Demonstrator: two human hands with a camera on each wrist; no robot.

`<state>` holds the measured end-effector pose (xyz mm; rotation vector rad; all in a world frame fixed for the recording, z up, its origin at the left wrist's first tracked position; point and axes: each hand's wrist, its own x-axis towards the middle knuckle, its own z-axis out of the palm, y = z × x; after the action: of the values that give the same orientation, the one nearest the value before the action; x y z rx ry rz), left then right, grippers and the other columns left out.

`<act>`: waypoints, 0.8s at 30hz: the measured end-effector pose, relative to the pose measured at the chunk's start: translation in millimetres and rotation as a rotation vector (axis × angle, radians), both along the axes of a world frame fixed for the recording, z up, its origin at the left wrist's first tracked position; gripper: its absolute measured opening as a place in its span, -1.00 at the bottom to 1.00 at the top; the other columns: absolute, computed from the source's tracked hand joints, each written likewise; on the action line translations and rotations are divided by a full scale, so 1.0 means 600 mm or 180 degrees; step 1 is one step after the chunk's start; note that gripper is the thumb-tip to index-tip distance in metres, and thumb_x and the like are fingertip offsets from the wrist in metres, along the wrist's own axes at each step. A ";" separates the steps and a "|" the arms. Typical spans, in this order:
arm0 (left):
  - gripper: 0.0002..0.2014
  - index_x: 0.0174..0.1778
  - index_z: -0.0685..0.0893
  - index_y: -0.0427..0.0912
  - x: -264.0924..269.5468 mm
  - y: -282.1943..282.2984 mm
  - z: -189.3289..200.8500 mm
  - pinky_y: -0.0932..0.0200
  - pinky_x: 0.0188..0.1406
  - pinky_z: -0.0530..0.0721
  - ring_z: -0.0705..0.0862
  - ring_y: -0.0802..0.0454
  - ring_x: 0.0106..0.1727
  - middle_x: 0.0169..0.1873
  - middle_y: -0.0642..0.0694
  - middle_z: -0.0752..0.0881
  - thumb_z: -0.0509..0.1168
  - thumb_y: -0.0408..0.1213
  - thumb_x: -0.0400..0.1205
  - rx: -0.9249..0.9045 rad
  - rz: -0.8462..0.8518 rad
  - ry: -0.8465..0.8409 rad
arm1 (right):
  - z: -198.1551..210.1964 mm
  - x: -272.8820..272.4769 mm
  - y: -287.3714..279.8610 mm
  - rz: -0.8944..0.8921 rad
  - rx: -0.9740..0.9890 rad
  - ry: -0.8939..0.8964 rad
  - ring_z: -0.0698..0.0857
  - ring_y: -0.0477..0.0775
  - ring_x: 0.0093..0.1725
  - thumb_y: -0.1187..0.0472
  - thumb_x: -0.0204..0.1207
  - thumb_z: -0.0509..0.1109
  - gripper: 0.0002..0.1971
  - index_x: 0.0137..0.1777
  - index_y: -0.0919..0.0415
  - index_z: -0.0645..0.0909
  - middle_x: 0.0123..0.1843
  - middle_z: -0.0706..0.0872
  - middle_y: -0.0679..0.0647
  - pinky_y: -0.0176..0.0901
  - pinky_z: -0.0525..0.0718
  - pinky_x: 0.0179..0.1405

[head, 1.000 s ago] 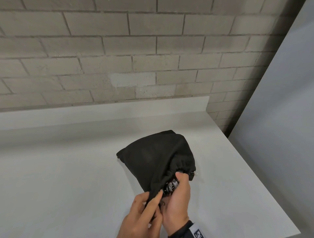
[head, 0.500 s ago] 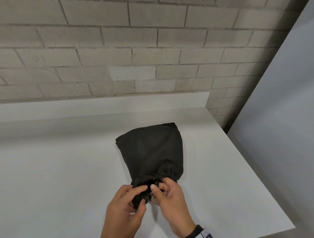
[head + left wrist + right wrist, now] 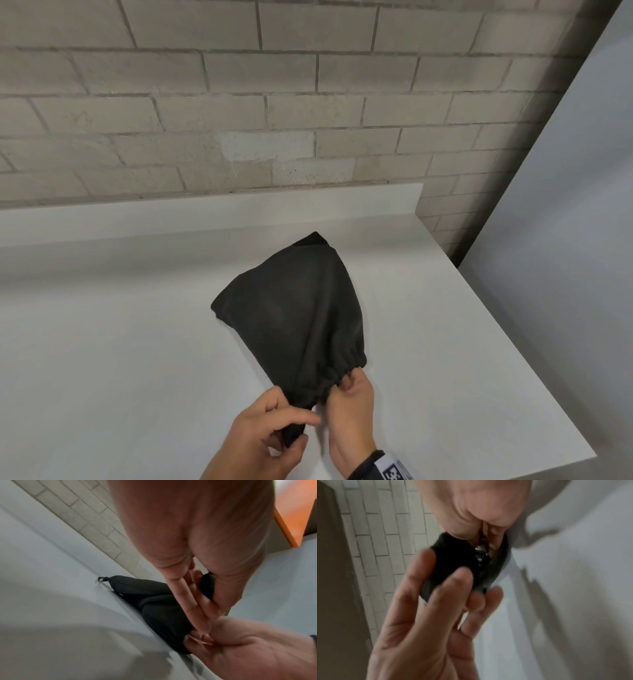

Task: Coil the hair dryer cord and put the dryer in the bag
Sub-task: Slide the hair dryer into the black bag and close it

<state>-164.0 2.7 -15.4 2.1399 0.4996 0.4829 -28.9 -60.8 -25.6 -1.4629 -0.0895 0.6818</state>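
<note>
A black drawstring bag (image 3: 294, 308) lies bulging on the white counter (image 3: 137, 342), its gathered mouth toward me. My left hand (image 3: 301, 428) pinches a bunched end of the mouth between thumb and fingers, near the counter's front. My right hand (image 3: 346, 383) is just right of it, fingers curled on the puckered rim. In the left wrist view the left hand (image 3: 205, 601) grips black fabric of the bag (image 3: 154, 601). In the right wrist view the right hand (image 3: 488, 536) digs into the bag (image 3: 453, 558), where a shiny part (image 3: 479, 550) glints. The dryer is otherwise hidden.
A low white upstand (image 3: 205, 212) and a brick wall (image 3: 239, 102) close off the back. A tall grey panel (image 3: 565, 240) stands past the counter's right edge (image 3: 513, 342). Bare counter stretches to the left of the bag.
The bag's mouth, which showed a shiny part a second ago, has been drawn together. My left hand has pulled a bunch of the rim toward me, and the right hand now holds the rim.
</note>
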 end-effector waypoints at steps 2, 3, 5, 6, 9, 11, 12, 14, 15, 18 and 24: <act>-0.61 -0.11 0.75 0.28 -0.012 0.009 0.002 0.33 -0.25 0.70 0.71 0.14 -0.27 -0.14 0.25 0.58 0.61 -0.38 0.40 -0.0145 0.0096 -0.0016 | 0.000 0.014 -0.006 0.0235 -0.0188 -0.0148 0.77 0.14 -0.26 0.53 0.50 0.38 -0.84 -0.14 0.29 0.70 -0.24 0.80 0.22 -0.14 0.77 -0.23; -0.62 -0.11 0.71 0.24 -0.020 0.013 0.003 0.26 -0.23 0.74 0.73 0.10 -0.28 -0.12 0.21 0.61 0.63 -0.34 0.38 -0.0259 0.0142 0.0001 | 0.002 0.020 -0.009 0.0383 -0.0273 -0.0242 0.79 0.13 -0.28 0.48 0.49 0.44 -0.87 -0.16 0.27 0.73 -0.24 0.81 0.18 -0.12 0.81 -0.26; -0.58 -0.13 0.59 0.18 -0.033 0.019 0.010 0.13 -0.18 0.79 0.74 -0.01 -0.35 -0.10 0.11 0.67 0.65 -0.32 0.34 -0.0648 0.0293 0.0145 | 0.002 0.032 -0.019 0.0845 -0.0581 -0.0701 0.80 0.05 -0.28 0.30 0.51 0.49 -0.90 -0.14 0.07 0.74 -0.24 0.82 0.01 -0.11 0.83 -0.31; -0.54 -0.13 0.53 0.14 -0.039 0.021 0.013 0.07 -0.15 0.80 0.74 -0.09 -0.39 -0.08 0.10 0.69 0.66 -0.36 0.33 -0.0873 0.0400 0.0230 | 0.001 0.037 -0.025 0.1152 -0.0795 -0.1036 0.79 -0.02 -0.27 0.20 0.54 0.47 -0.88 -0.14 -0.07 0.72 -0.23 0.80 -0.09 -0.18 0.82 -0.29; -0.34 0.03 0.37 -0.07 -0.048 0.028 0.018 -0.02 -0.09 0.78 0.69 -0.15 -0.38 -0.02 0.18 0.67 0.70 -0.41 0.24 -0.1184 0.0740 0.0552 | -0.002 0.056 -0.047 0.1605 -0.1193 -0.1741 0.72 -0.18 -0.21 0.13 0.53 0.48 -0.85 -0.21 -0.18 0.70 -0.21 0.78 -0.18 -0.45 0.66 -0.20; -0.22 0.08 0.34 0.03 -0.047 0.033 0.018 0.15 -0.02 0.69 0.67 0.00 -0.24 -0.06 0.06 0.66 0.76 -0.21 0.15 -0.1217 0.0918 0.0964 | -0.001 0.075 -0.055 0.1360 -0.1370 -0.1954 0.70 -0.16 -0.22 0.16 0.49 0.51 -0.88 -0.25 -0.05 0.70 -0.23 0.76 -0.12 -0.47 0.57 -0.25; -0.16 0.10 0.30 0.12 -0.043 0.034 0.018 0.24 0.02 0.62 0.66 0.03 -0.13 -0.04 0.02 0.64 0.77 -0.12 0.12 -0.1247 0.0957 0.1173 | -0.001 0.085 -0.057 0.1174 -0.1462 -0.2015 0.68 -0.12 -0.21 0.18 0.48 0.51 -0.90 -0.19 -0.01 0.64 -0.19 0.72 -0.11 -0.45 0.54 -0.25; -0.10 0.10 0.21 0.22 -0.031 0.033 0.012 0.29 0.11 0.54 0.59 0.10 0.08 0.09 0.11 0.54 0.76 -0.05 0.11 -0.1345 0.0942 0.1424 | 0.003 0.101 -0.056 0.1049 -0.1619 -0.2092 0.61 -0.08 -0.02 0.21 0.49 0.50 -0.75 0.02 0.01 0.48 0.03 0.58 -0.12 -0.41 0.53 -0.07; -0.10 0.11 0.18 0.21 -0.026 0.032 0.006 0.28 0.16 0.54 0.57 0.12 0.13 0.13 0.16 0.49 0.75 -0.07 0.14 -0.1398 0.0938 0.1469 | 0.005 0.107 -0.055 0.1182 -0.1667 -0.2130 0.55 -0.10 0.12 0.21 0.51 0.49 -0.65 0.16 -0.01 0.40 0.13 0.49 -0.15 -0.40 0.50 0.08; -0.19 0.17 0.17 0.09 -0.016 0.027 -0.013 0.33 0.13 0.57 0.62 0.11 0.07 0.14 0.21 0.46 0.69 -0.15 0.31 -0.1328 0.0970 0.1473 | 0.015 0.112 -0.049 0.1743 -0.1508 -0.2101 0.54 -0.33 0.07 0.21 0.55 0.46 -0.60 0.28 -0.05 0.38 0.14 0.54 -0.22 -0.66 0.46 0.02; -0.61 0.09 0.42 0.02 -0.028 0.026 -0.032 0.39 -0.24 0.57 0.54 0.18 -0.46 -0.48 0.07 0.67 0.51 -0.29 0.54 -0.1013 0.1135 0.0923 | 0.013 0.114 -0.055 0.1535 -0.1460 -0.2059 0.65 -0.16 -0.31 0.11 0.46 0.56 -0.89 -0.12 0.04 0.67 -0.25 0.74 -0.05 -0.48 0.58 -0.33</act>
<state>-180.8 18.6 -34.3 1.8235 1.0601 0.2621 39.2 -93.7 -17.9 -2.0942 -0.8541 0.6052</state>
